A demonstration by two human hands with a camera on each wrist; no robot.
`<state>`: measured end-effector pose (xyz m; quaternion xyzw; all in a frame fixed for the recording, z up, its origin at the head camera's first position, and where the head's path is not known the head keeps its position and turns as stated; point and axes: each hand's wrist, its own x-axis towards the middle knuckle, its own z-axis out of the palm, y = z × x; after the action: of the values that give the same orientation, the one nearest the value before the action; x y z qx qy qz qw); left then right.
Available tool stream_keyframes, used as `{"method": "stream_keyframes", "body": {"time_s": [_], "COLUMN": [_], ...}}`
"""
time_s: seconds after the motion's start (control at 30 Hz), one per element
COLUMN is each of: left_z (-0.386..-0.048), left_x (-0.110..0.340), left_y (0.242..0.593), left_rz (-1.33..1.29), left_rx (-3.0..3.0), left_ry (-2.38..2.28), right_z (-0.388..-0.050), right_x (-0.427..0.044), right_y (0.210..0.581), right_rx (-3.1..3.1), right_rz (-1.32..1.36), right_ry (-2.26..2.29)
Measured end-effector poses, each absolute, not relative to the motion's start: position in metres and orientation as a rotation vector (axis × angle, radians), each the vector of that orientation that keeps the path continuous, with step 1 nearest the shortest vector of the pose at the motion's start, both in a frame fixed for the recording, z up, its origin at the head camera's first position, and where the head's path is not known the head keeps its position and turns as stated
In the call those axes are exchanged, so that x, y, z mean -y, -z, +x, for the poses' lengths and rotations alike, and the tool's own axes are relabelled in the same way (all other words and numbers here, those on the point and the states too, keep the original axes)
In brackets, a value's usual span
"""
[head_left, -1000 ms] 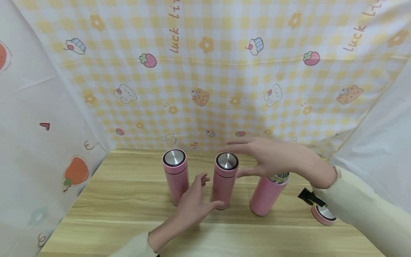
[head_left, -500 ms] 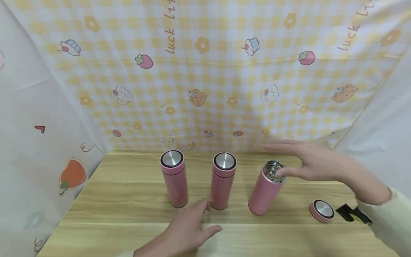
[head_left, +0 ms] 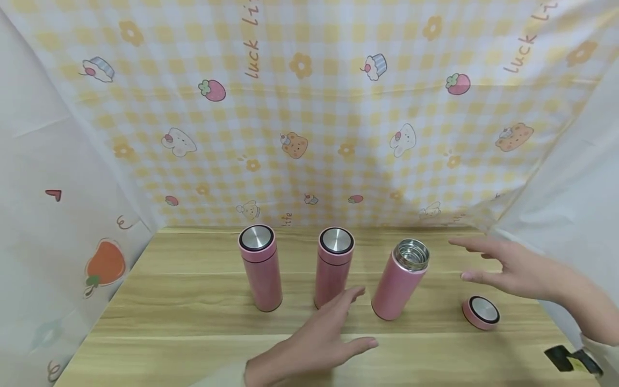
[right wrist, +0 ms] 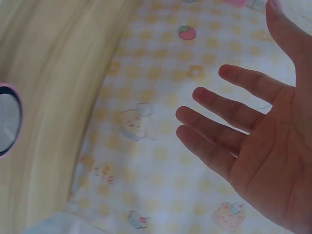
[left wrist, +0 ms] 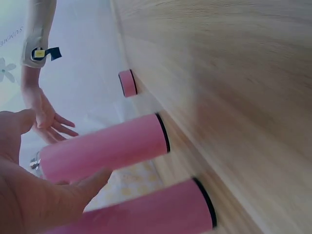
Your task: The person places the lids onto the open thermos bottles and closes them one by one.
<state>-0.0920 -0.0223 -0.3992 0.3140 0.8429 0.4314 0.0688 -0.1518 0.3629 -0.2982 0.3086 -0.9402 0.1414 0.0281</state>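
Three pink bottles stand on the wooden table. The left bottle [head_left: 263, 274] and the middle bottle [head_left: 333, 269] have silver-topped lids on; the right bottle [head_left: 398, 285] has an uncovered metal mouth. A pink lid [head_left: 481, 313] lies to its right. My left hand [head_left: 316, 344], fingers extended and thumb apart, is in front of the middle bottle and covers part of its base; it holds nothing. Above and behind the loose lid, my right hand [head_left: 519, 269] hovers with spread fingers and an empty palm [right wrist: 278, 161].
A yellow checked cloth [head_left: 338, 118] hangs behind the table [head_left: 193, 317]. White cloth [head_left: 58, 134] hangs at the left side, and another white sheet [head_left: 575, 215] at the right. A dark clip [head_left: 573, 360] is on the right sleeve.
My right hand has moved rightward, away from the middle bottle and past the uncovered one. My left hand has come nearer the front edge and shifted right. The bottles and loose lid remain standing or lying as before.
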Motion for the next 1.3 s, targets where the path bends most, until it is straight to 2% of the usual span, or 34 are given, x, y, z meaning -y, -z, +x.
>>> {"method": "stream_keyframes", "body": {"time_s": [0.27, 0.53, 1.3], "left_z": [-0.102, -0.113, -0.142], "left_x": [-0.017, -0.036, -0.077], "left_y": [0.407, 0.412, 0.418], "left_rz": [0.790, 0.612, 0.633], "left_rx": [-2.523, -2.521, -2.444], "left_ry": [-1.454, -1.579, -1.874], "right_z": [-0.152, -0.153, -0.160], "right_x": [-0.384, -0.408, -0.436], "right_y": [0.339, 0.372, 0.418], "right_rx": [2.940, 3.004, 3.111], "right_rz": [0.915, 0.857, 0.992], "right_ry": [-0.443, -0.382, -0.408]}}
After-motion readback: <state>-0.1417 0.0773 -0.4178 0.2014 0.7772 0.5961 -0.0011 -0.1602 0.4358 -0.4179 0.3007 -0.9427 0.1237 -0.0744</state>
